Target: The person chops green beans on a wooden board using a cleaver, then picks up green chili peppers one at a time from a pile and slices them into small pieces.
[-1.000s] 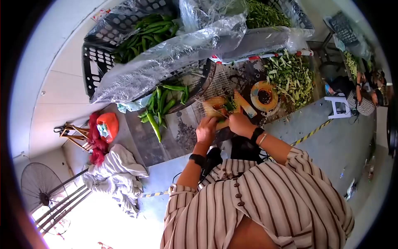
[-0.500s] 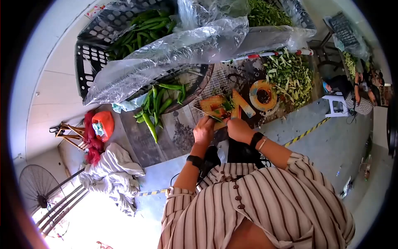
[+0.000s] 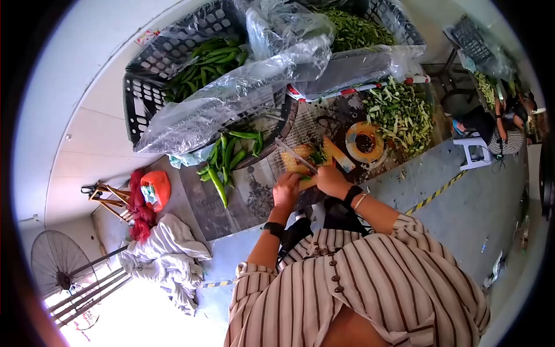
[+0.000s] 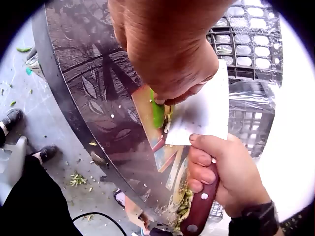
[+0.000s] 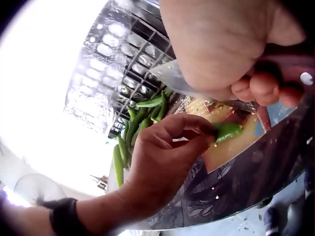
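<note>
My right hand (image 3: 332, 181) grips a cleaver by its dark red handle (image 4: 203, 199); in the left wrist view the broad blade (image 4: 199, 110) stands beside a green pepper piece (image 4: 158, 112). My left hand (image 3: 286, 188) pinches this pepper (image 5: 229, 132) between thumb and fingertips, over the orange-lettered board at the table's near edge. Whole green peppers (image 3: 222, 159) lie on the table left of the hands. A heap of chopped pepper (image 3: 402, 115) lies at the right end of the table.
Plastic-lined black crates (image 3: 136, 107) stand along the far side, holding whole peppers (image 3: 205, 66) and cut pieces (image 3: 358, 32). An orange bag (image 3: 156, 191) and grey cloth (image 3: 165, 254) are at the left. Another person sits at the far right beyond a white stool (image 3: 475, 153).
The head view has shifted slightly. The blade shows more clearly beyond my right hand than half a second ago, and my left hand still holds the pepper.
</note>
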Available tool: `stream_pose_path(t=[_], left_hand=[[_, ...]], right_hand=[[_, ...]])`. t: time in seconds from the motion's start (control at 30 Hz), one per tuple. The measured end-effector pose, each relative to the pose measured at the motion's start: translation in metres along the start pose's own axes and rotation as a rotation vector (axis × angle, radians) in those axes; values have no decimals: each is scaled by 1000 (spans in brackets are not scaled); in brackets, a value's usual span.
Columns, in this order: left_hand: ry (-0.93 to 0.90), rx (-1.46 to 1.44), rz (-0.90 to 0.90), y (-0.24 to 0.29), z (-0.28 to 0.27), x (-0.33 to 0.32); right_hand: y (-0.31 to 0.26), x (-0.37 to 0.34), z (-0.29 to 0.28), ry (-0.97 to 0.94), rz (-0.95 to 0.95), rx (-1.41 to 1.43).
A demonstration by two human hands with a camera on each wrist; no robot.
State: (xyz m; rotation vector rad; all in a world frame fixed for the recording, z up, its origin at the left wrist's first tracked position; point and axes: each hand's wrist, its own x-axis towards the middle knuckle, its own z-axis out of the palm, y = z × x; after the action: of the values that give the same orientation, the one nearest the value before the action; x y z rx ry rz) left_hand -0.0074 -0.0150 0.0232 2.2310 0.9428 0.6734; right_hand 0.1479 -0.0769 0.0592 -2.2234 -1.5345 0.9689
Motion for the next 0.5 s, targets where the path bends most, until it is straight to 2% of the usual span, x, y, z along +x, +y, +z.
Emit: stream_pose_path(t=[0.2, 0.27, 0.5], left_hand=[[-10, 17, -18, 2, 0, 0], [-17, 23, -25, 4, -1, -1], [10, 19, -13, -1, 2, -1]], right_hand=[[12, -27, -6, -50, 29, -20], [12, -34, -3, -168, 13, -83], [-1, -33, -7, -196, 24, -100]])
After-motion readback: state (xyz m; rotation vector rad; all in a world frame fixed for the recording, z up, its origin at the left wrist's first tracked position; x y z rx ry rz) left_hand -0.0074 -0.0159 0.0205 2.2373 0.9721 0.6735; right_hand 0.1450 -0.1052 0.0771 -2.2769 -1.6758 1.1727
